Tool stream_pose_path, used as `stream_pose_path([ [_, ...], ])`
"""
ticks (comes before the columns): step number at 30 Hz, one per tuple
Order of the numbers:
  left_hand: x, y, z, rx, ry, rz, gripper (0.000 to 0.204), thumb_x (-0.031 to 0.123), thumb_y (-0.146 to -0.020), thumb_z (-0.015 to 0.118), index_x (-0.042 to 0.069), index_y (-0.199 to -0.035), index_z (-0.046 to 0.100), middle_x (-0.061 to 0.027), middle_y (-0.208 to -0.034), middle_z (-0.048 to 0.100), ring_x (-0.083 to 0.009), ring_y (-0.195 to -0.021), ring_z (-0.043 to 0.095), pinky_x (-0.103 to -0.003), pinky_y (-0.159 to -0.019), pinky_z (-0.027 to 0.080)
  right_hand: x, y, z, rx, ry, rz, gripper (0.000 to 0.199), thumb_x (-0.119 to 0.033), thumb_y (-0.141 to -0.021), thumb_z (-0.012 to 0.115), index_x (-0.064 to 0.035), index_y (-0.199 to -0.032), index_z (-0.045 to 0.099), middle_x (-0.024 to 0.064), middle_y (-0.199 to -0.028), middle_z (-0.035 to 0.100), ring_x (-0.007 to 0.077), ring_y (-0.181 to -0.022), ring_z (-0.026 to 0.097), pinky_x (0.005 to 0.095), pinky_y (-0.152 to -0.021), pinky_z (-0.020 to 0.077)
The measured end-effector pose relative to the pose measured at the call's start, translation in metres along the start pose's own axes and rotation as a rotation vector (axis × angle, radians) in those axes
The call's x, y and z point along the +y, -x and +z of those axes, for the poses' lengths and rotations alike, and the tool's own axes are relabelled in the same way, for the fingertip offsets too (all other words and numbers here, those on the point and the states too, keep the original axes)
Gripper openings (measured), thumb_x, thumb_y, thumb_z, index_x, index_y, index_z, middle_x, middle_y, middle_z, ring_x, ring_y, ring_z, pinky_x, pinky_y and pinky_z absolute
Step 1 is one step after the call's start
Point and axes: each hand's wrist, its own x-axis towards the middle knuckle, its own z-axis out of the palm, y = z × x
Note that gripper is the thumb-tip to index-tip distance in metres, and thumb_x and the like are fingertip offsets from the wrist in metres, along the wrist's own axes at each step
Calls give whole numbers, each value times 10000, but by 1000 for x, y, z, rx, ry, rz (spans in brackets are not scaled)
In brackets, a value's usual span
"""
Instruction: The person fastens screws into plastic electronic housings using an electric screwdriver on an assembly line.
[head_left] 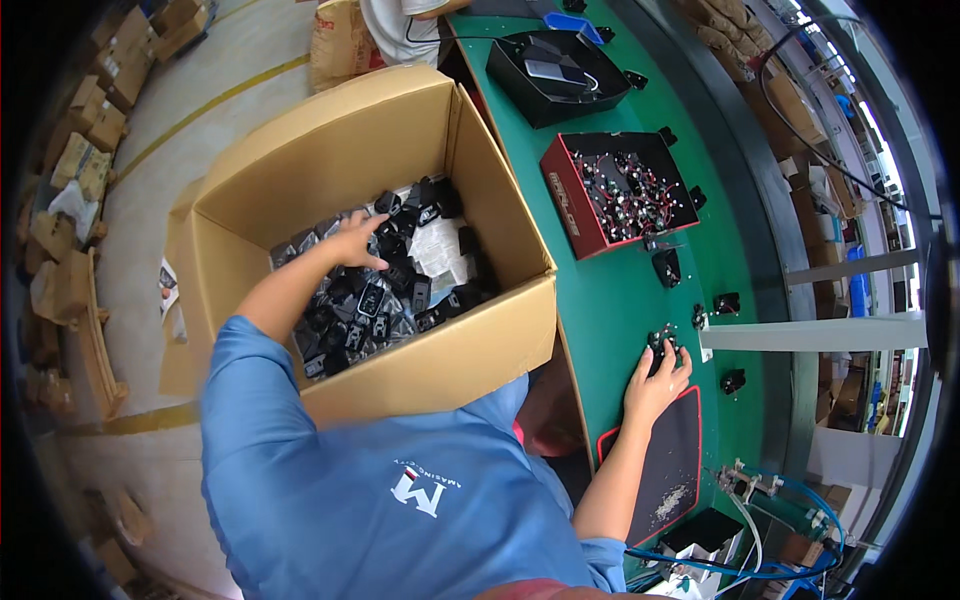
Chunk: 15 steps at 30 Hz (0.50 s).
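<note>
My left hand [352, 243] reaches into a large cardboard box [345, 125]. Its fingers are spread over a pile of small black plastic housings [372, 298], and nothing shows in its grasp. On the green workbench [600, 310], the fingertips of my right hand [655, 385] are closed round one black plastic housing [658, 338] with small parts showing at its top. Just beyond that hand, more black pieces [727, 303] stand spaced out along the bench. My fingers partly cover the held housing.
A red-sided box [570, 205] holds many small wired components. Behind it sits a black tray [535, 100] with a grey device. A red-edged black mat [655, 460] and blue air tubing [820, 510] lie nearer me. A metal post [820, 334] crosses the bench's right side. Another person [395, 30] stands at the far end.
</note>
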Motion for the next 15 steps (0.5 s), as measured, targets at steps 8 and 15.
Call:
stream_pose_path([
  [8,64,-68,21,15,-358,-174,1196,572,-547,963,361,-1579,395,-110,-1701,206,-465,-1555,141,-707,-1110,382,-16,-6,-4,-26,23,22,359,-193,-944,696,-84,-1285,662,207,-1425,500,420,-1228,526,511,-1033,446],
  [15,38,-99,63,415,-106,22,809,440,-666,929,182,-1373,634,-128,-1476,498,-474,-1344,413,-543,-1088,460,-11,-9,-7,31,37,16,332,-169,-907,719,-80,-1224,681,204,-1401,521,407,-1162,547,498,-989,468],
])
